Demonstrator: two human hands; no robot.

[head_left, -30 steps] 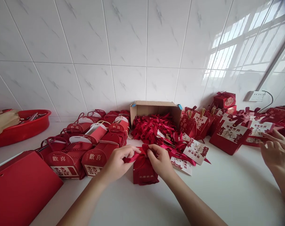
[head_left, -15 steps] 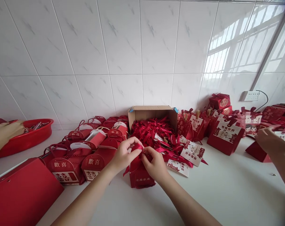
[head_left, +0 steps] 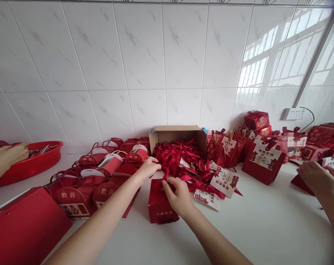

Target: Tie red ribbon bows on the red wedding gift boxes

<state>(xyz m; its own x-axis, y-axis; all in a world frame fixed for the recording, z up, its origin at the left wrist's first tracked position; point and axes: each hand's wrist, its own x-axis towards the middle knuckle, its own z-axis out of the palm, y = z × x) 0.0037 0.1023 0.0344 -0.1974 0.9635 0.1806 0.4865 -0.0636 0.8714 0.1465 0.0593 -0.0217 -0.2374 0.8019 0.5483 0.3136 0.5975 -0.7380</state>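
Note:
A small dark red gift box (head_left: 160, 204) stands on the white tabletop in front of me, with a red ribbon at its top. My right hand (head_left: 179, 197) is closed, pinching the ribbon at the box's upper edge between thumb and fingers. My left hand (head_left: 148, 168) is up and left of the box, its fingers drawn together near the ribbon pile. Whatever lies between its fingertips is hidden. Just behind, a cardboard box (head_left: 178, 128) lies open toward me, and red ribbons (head_left: 178, 152) with printed cards (head_left: 224, 181) spill out of it.
Red gift boxes with cord handles (head_left: 74, 200) crowd the left, beside a large red board-like piece (head_left: 25, 224). Another person's hand (head_left: 10, 156) is over a red basin (head_left: 55, 156). At right, another hand (head_left: 320, 178) is near gift bags (head_left: 263, 162).
My hands have parted: the left moved up and left off the ribbon knot, while the right stays at the box top. The other person's hand at right has shifted lower.

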